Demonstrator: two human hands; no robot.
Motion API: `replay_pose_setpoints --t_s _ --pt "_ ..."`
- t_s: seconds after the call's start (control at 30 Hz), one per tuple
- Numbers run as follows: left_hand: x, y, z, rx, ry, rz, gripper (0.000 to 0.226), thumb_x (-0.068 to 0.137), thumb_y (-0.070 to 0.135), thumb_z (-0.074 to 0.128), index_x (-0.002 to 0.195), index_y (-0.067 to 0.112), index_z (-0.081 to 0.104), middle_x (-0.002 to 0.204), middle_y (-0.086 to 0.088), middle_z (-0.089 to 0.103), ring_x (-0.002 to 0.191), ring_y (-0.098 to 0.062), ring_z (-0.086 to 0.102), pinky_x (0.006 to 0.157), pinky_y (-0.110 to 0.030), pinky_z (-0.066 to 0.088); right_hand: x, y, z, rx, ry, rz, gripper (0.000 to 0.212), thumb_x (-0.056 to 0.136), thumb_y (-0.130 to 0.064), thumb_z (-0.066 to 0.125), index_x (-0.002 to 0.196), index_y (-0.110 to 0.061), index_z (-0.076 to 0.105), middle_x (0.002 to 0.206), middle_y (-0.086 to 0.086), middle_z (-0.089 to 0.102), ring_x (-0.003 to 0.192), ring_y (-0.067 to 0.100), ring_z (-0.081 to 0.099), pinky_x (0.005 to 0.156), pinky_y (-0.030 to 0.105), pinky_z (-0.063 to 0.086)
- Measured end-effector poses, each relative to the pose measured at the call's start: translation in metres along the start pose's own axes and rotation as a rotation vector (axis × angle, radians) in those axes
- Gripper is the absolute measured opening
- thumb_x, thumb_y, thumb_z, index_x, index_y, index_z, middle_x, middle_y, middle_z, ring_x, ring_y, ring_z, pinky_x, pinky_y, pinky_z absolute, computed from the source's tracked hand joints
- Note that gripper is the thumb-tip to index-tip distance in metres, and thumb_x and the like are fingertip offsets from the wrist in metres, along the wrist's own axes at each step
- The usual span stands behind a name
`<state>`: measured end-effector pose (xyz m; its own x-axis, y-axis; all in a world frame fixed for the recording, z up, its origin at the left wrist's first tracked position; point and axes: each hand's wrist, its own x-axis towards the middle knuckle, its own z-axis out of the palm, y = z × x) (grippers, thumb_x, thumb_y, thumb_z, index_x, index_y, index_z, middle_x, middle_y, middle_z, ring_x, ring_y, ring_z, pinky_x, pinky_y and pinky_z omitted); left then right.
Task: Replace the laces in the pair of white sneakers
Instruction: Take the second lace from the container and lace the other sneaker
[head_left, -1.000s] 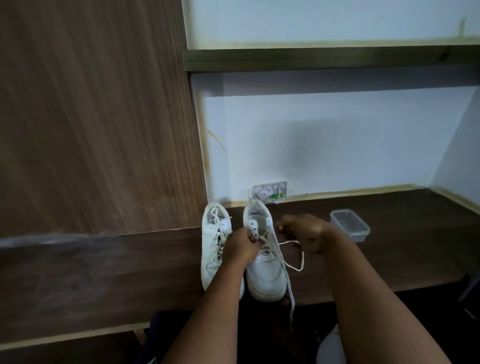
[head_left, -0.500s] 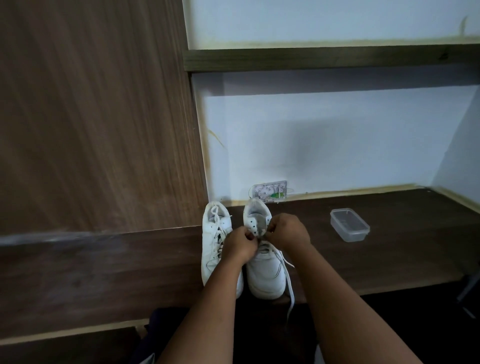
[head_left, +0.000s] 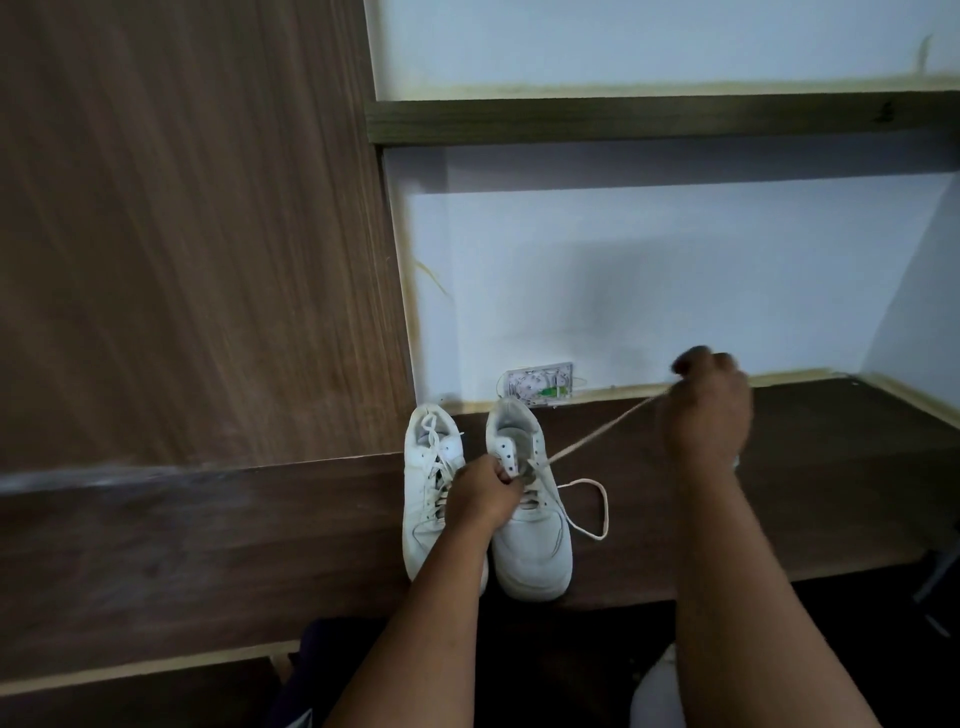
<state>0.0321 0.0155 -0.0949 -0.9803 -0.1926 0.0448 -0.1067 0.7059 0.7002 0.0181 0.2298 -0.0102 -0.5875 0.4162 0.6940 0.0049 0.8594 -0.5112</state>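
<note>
While two white sneakers stand side by side on the dark worktop (head_left: 208, 545), two hands work one lace.

From the left: the left sneaker (head_left: 431, 483) is fully laced, and the left hand (head_left: 480, 499) is closed on the eyelet area of the right sneaker (head_left: 530, 525). One lace (head_left: 597, 434) runs taut from there up to the right hand (head_left: 706, 410), fisted around its end near the wall; a slack loop lies beside the shoe. Half a second ago both hands met over the tongue; the right hand has since drawn away rightward, now covering the plastic container seen earlier.
</note>
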Motion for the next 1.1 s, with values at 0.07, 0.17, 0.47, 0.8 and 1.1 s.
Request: replay_pose_setpoints --t_s 0.07,0.17,0.47,0.8,1.1 --pt "0.0 -0.002 0.0 -0.006 0.003 0.002 0.021 0.085 0.032 0.065 0.075 0.024 0.049 0.079 0.006 0.056 0.077 -0.016 0.054 0.061 -0.027 0.036 0.01 0.02 -0.016 0.04 0.095 0.126 0.036 0.073 0.01 0.046 0.1 -0.006 0.064 0.104 0.022 0.059 0.097 0.041 0.052 0.074 0.04 0.042" --pt "0.004 -0.001 0.002 -0.106 0.04 0.046 0.017 0.082 0.023 0.069 0.083 0.023 0.052 0.092 0.002 0.059 0.084 -0.016 0.057 0.064 -0.025 0.041 0.014 0.042 -0.02 0.036 -0.052 0.263 0.028 0.081 0.004 0.049 0.098 -0.007 0.067 0.105 0.021 0.062 0.096 0.04 0.057 0.078 0.041 0.047" --pt "0.031 0.016 -0.005 0.482 -0.043 0.397 0.063 0.085 0.019 0.06 0.139 0.024 0.028 0.13 -0.014 0.05 0.119 -0.037 0.051 0.09 -0.043 0.048 -0.041 -0.014 0.041 -0.003 -0.939 -0.075 0.02 0.085 -0.009 0.059 0.1 -0.014 0.071 0.106 0.005 0.069 0.098 0.021 0.063 0.081 0.025 0.048" --pt "0.049 0.057 -0.058 -0.848 -0.027 0.014 0.026 0.094 -0.002 0.039 0.087 0.014 0.058 0.075 -0.005 0.057 0.06 -0.013 0.047 0.053 -0.021 0.039 -0.052 -0.024 0.073 0.0 -1.237 -0.035 0.063 0.086 -0.011 0.058 0.142 -0.013 0.03 0.133 0.017 0.051 0.115 0.032 0.054 0.077 0.032 0.047" --pt "0.005 0.07 -0.147 -1.165 0.344 0.296 0.027 0.096 -0.008 0.039 0.089 0.009 0.058 0.061 -0.002 0.06 0.053 -0.006 0.051 0.054 -0.017 0.043 -0.041 -0.019 0.04 -0.136 -1.111 -0.156 0.027 0.095 -0.016 0.049 0.113 -0.002 0.063 0.116 0.017 0.065 0.101 0.028 0.061 0.077 0.029 0.045"
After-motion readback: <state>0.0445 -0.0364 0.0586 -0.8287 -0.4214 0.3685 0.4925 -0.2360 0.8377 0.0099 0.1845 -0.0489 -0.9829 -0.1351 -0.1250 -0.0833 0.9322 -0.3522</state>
